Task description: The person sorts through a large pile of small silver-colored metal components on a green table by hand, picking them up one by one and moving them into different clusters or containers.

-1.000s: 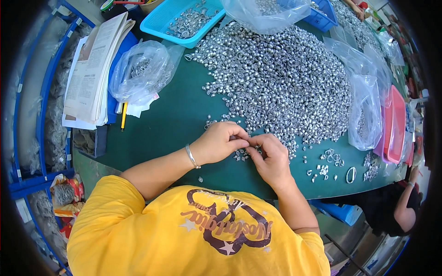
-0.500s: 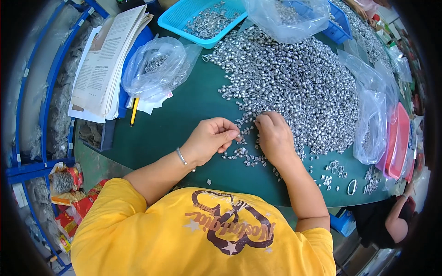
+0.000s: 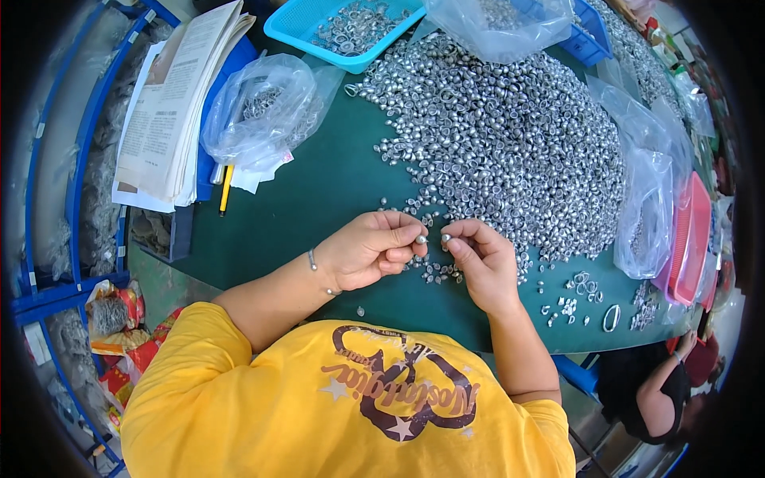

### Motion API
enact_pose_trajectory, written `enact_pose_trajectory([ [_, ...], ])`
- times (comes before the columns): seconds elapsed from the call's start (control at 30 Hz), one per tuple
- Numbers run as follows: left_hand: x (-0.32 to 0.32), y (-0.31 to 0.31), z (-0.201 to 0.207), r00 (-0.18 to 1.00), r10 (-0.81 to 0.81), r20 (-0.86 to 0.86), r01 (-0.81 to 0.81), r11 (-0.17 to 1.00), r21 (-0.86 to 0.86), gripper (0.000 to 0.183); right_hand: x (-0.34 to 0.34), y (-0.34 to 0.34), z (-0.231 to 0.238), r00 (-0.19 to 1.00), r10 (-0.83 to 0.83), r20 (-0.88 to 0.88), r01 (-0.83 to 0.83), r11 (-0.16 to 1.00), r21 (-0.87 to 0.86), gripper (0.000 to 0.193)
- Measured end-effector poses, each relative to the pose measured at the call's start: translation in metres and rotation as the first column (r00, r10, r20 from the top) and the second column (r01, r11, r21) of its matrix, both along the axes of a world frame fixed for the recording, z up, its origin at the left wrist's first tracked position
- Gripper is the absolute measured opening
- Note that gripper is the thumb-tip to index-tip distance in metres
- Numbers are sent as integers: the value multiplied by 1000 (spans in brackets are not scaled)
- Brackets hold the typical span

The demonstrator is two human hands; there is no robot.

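Observation:
Between thumb and forefinger, my left hand point(image 3: 382, 245) pinches a small rounded silvery metal piece point(image 3: 421, 239). A similar silvery metal piece point(image 3: 446, 237) is pinched in my right hand point(image 3: 484, 259), a short gap away. Both hands are over the near edge of a big heap of small shiny metal pieces point(image 3: 510, 143), many of them dome-like with hollow undersides. Some loose pieces point(image 3: 437, 273) lie on the green tabletop point(image 3: 279, 215) just below and between my hands.
A light-blue basket point(image 3: 358, 60) of metal parts stands at the back, beside a plastic bag point(image 3: 259, 111) of parts. Papers point(image 3: 167, 111) and a yellow pen point(image 3: 226, 190) are at left. On the right are clear bags point(image 3: 641, 215), a pink basket point(image 3: 690, 239) and another person's arm point(image 3: 660, 398).
My right hand has drawn back from the heap's edge and turned, and a metal piece now shows at its fingertips. The left hand has shifted slightly, its piece now clearly visible.

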State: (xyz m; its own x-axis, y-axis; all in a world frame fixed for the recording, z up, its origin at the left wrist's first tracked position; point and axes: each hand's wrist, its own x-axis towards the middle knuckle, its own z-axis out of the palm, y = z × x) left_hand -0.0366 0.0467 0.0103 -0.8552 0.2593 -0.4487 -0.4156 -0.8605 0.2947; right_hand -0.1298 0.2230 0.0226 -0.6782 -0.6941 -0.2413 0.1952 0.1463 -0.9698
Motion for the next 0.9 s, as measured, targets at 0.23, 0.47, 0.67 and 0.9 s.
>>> enact_pose_trajectory([
  [0.23, 0, 5, 5, 1000, -14, -27, 12, 998, -66, 13, 3, 2, 0, 995, 24, -93, -42, 979, -198, 10],
  [0.47, 3, 0, 7, 998, -10, -64, 6, 998, -62, 11, -4, 13, 9, 697, 216, 683, 192, 862, -469, 15],
  [0.67, -33, -17, 12, 966, -118, -231, -198, 239, -951, 5, -33, -15, -4, 726, 44, -686, 90, 983, 159, 9],
  [0.9, -50, -18, -14, 880, -368, -299, -417, -298, -859, 12, -44, -37, -13, 381, 226, -896, 192, 929, 316, 8],
])
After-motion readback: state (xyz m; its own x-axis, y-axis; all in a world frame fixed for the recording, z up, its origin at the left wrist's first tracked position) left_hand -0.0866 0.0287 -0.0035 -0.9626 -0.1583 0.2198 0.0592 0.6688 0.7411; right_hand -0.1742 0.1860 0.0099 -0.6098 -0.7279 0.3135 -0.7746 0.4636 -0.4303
